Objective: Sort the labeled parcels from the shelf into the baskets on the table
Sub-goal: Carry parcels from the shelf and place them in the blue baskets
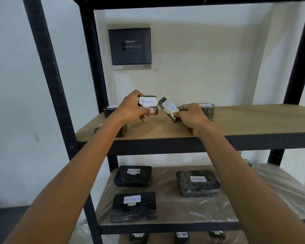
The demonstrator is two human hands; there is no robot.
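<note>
The single head view looks forward and slightly down, close to the shelf unit, perhaps at chest height.

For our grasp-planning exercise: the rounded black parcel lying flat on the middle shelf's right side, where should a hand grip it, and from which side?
Probably pinch the parcel across its shorter front-to-back span, near wall to far wall. Come from the open front, slightly above: it lies flat, leaving no gap beneath, and the upper shelf blocks a straight-down reach.

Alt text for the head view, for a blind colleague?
The left hand grips one Return parcel and the right hand pinches a second parcel, tilted, over the upper shelf. Three more labeled parcels lie on the shelf below.
</note>
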